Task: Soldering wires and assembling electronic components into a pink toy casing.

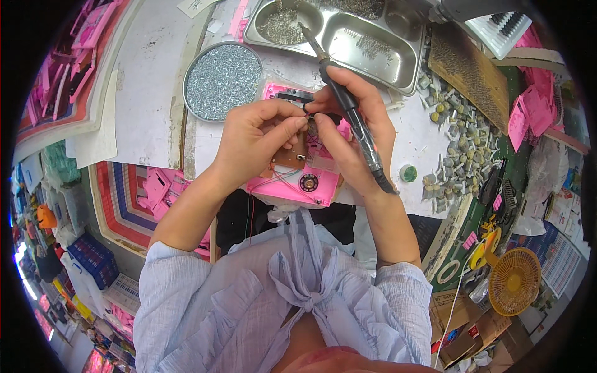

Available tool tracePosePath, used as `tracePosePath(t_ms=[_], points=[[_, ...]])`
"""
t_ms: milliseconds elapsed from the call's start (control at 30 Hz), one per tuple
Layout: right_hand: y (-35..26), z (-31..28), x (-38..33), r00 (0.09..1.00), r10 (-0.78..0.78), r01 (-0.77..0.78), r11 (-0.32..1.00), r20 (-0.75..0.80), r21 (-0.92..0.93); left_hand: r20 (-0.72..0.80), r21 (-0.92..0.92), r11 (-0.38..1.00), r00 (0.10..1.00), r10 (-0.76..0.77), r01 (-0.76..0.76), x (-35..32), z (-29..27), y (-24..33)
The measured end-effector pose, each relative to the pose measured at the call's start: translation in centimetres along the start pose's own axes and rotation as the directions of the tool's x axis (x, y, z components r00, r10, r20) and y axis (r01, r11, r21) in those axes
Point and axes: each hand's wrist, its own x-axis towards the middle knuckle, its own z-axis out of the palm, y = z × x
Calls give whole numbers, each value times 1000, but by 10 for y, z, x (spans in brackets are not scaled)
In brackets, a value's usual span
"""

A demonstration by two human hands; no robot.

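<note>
A pink plastic casing (287,186) lies on the white worktable, with a small black speaker (308,183) and thin wires inside it. My left hand (256,140) pinches a brown circuit board (292,153) above the casing. My right hand (351,127) holds a black soldering iron (357,127) like a pen, its fingertips meeting the left fingers over the board. The iron's tip (305,31) points away toward the metal tray. The spot where the fingers meet is partly hidden.
A round tin of small screws (222,79) sits left of the casing. A steel compartment tray (339,34) with small parts lies behind. Several small grey components (457,146) are heaped at right, beside a green pot (408,173). Pink casings (152,186) fill a basket at left; a yellow fan (514,281) stands at lower right.
</note>
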Motion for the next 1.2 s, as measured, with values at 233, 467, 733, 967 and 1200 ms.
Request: tracePosePath(t_ms=[233, 467, 733, 967, 1200], points=[[2, 2, -1, 1000, -7, 7, 999, -5, -37, 43, 17, 1000, 999, 9, -10, 2, -4, -5], [8, 1, 1, 998, -51, 53, 993, 21, -106, 86, -9, 999, 996, -36, 37, 3, -5, 2], [10, 4, -1, 992, -123, 111, 965, -39, -238, 68, 142, 990, 998, -16, 6, 4, -8, 10], [12, 8, -2, 983, -175, 148, 933, -54, -327, 46, 38, 999, 999, -24, 22, 4, -8, 1], [13, 5, -4, 944, -327, 311, 854, 35, -418, 18, 57, 997, 999, 49, -50, 11, -8, -11]])
